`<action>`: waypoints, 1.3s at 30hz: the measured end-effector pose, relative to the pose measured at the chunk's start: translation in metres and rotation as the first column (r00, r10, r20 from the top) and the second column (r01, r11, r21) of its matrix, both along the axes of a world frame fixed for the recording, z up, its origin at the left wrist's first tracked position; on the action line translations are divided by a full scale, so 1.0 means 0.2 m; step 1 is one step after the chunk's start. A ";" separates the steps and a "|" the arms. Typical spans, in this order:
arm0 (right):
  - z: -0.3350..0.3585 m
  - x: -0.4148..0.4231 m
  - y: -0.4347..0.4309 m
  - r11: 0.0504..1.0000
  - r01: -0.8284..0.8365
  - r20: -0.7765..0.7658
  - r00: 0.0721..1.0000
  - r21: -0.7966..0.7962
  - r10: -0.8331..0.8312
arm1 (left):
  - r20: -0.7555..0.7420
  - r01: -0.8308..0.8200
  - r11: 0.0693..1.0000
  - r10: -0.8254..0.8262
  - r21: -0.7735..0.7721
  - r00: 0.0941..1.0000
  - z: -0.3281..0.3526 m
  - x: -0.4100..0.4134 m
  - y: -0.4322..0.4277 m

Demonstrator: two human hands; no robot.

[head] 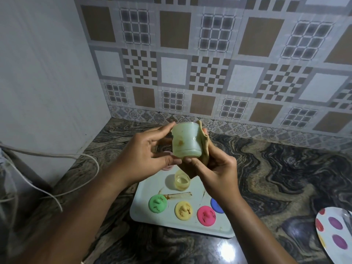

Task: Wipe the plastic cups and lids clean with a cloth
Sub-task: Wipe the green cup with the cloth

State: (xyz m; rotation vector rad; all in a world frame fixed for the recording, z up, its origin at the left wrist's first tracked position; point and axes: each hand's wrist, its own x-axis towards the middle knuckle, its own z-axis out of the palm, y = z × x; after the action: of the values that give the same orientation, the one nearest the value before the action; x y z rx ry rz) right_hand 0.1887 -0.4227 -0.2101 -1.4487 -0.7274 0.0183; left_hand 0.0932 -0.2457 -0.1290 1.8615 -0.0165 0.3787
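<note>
Evidently mid-wipe: the left hand (144,149) pinches the stained pale green plastic cup (185,140) in curled fingers (163,129) above the white tray (144,212); the right hand (215,168) grips a tan cloth (203,143) against its side; next, probably, turning the brown stain toward the cloth

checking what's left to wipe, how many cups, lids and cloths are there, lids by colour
cups: 2, pale green cup held up, yellow cup on the tray
green lid: 1
yellow lid: 1
pink lid: 1
blue lid: 1, partly hidden
cloth: 1
total: 7; a pink thing under the left hand is too hidden to count
</note>
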 end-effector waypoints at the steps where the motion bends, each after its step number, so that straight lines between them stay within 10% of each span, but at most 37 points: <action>1: 0.01 0.00 0.00 1.000 -0.013 -0.012 1.000 0.006 0.013 | 0.000 0.005 1.000 -0.005 -0.018 1.000 -0.01 0.00 0.00; 8: 0.05 -0.03 0.01 0.999 0.047 0.126 0.991 0.013 -0.048 | 0.073 0.009 0.949 -0.034 0.315 0.997 0.00 -0.01 0.02; 18: 0.01 -0.04 -0.02 1.000 0.021 0.167 0.986 -0.017 -0.018 | 0.057 -0.150 0.974 0.161 -0.168 0.985 -0.01 0.03 0.01; 23: 0.04 -0.09 0.01 0.973 0.224 0.459 0.871 -0.052 -0.176 | 0.101 -0.138 0.990 0.136 0.012 0.986 0.03 0.06 0.02; 29: 0.02 -0.09 0.02 0.989 0.140 0.189 0.971 0.037 -0.145 | 0.117 -0.087 0.995 0.080 0.050 0.990 0.06 0.07 0.04; 35: 0.01 -0.10 0.05 0.961 0.275 0.554 0.802 -0.009 -0.224 | 0.120 -0.191 0.956 0.167 0.224 0.979 0.05 0.06 -0.01; 39: 0.01 -0.09 0.04 0.973 0.227 0.340 0.913 0.033 -0.224 | 0.088 -0.102 0.993 0.096 0.062 0.991 0.06 0.06 0.03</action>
State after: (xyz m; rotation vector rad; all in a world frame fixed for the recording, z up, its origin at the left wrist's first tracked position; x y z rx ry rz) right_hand 0.1704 -0.4147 -0.2074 -1.5536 -0.8360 -0.4210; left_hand 0.1042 -0.2398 -0.1171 1.9151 0.0053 0.5318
